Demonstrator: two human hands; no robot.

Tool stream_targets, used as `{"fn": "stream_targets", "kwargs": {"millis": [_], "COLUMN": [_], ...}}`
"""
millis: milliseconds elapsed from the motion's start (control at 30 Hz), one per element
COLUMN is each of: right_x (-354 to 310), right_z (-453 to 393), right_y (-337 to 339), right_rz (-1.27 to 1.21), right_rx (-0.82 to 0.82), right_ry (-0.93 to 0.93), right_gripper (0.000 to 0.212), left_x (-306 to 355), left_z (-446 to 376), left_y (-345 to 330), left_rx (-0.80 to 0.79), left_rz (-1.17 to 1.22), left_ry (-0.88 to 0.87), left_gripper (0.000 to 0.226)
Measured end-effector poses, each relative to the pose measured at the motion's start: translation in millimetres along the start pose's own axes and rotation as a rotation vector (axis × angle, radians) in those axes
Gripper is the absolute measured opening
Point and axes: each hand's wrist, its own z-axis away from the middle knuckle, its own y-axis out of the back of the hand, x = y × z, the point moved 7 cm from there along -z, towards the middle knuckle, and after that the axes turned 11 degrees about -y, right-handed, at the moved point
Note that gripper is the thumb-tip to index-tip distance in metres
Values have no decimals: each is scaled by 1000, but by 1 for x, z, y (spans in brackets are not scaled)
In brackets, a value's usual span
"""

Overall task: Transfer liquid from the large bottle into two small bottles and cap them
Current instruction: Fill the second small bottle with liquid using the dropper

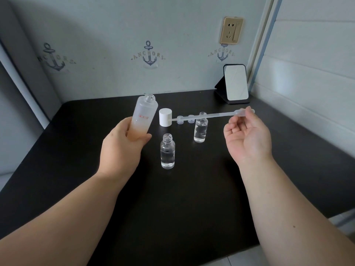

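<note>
My left hand (123,148) grips the large frosted bottle (144,116) by its lower part, lifted off the table and tilted, its mouth uncapped. My right hand (247,137) pinches the bulb of a long clear pipette (211,116) held level, its tip pointing left toward the white cap (165,117). Two small clear bottles stand uncapped with liquid in them: the near small bottle (167,153) in the middle, the far small bottle (201,129) partly behind the pipette. Two small clear caps (185,119) lie beside the white cap.
The black table (172,208) runs to a wall at the back and left. A small standing mirror (235,83) sits at the back right corner. A wall socket (231,30) is above it. The table's near edge drops to a tiled floor at bottom right.
</note>
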Motion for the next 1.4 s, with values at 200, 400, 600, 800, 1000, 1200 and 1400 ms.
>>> {"fn": "stream_targets", "kwargs": {"millis": [200,400,600,800,1000,1200,1400], "right_x": [2,2,3,3,3,4,2], "right_z": [-1,-2,-3,-3,-3,-3,-2], "right_y": [-1,0,0,1,0,1,0], "right_rz": [2,0,15,13,30,32,41], "right_rx": [-37,-26,-20,-18,-22,-9,-19], "right_ry": [-20,-25,-24,-18,-12,-18,-12], "right_gripper": [34,34,31,31,31,25,28], "left_x": [-1,-3,-2,8,28,45,48], "left_z": [2,0,0,6,13,21,22], "left_y": [-3,-6,-6,5,28,16,-9], "left_rx": [-1,-11,-26,32,189,20,-271], "left_rz": [39,21,40,179,76,96,105], "left_ry": [44,72,67,73,-90,-280,-296], "left_gripper": [37,53,59,45,36,22,28]}}
